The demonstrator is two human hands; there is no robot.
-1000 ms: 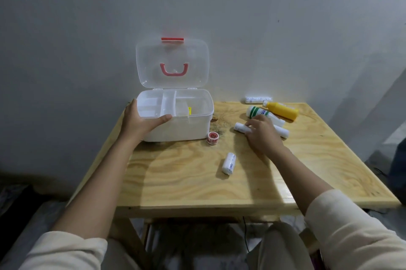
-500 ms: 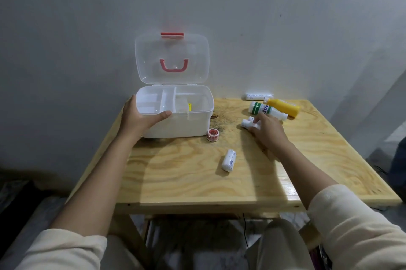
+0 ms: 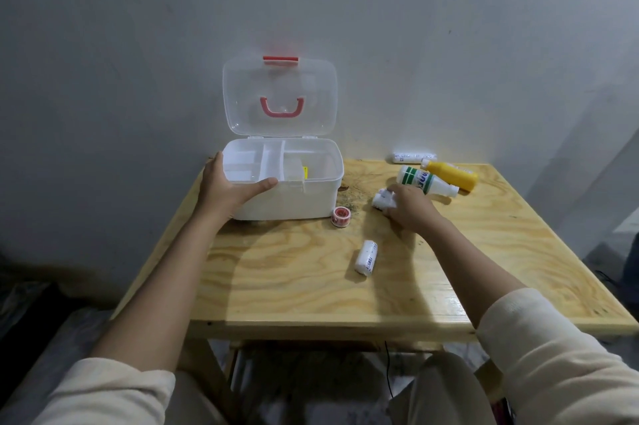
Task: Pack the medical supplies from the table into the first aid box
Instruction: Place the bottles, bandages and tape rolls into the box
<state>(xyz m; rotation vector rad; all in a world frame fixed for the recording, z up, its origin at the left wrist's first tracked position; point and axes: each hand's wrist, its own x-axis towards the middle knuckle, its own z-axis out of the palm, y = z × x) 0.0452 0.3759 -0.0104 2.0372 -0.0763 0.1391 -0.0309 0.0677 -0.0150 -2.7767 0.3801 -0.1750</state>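
Note:
A white first aid box stands open at the table's back left, its clear lid upright against the wall. My left hand grips the box's front left corner. My right hand is closed around a white bandage roll, held just above the table to the right of the box. On the table lie a small red tape roll, another white bandage roll, a white bottle with a green label, a yellow bottle and a white roll by the wall.
The wooden table stands against a grey wall. Its right half and front carry bare wood. The box's inner tray has dividers, with something yellow showing in the right compartment.
My right hand has picked the long white bandage roll up from beside the bottles and drawn it left toward the box. My left hand has stayed on the box.

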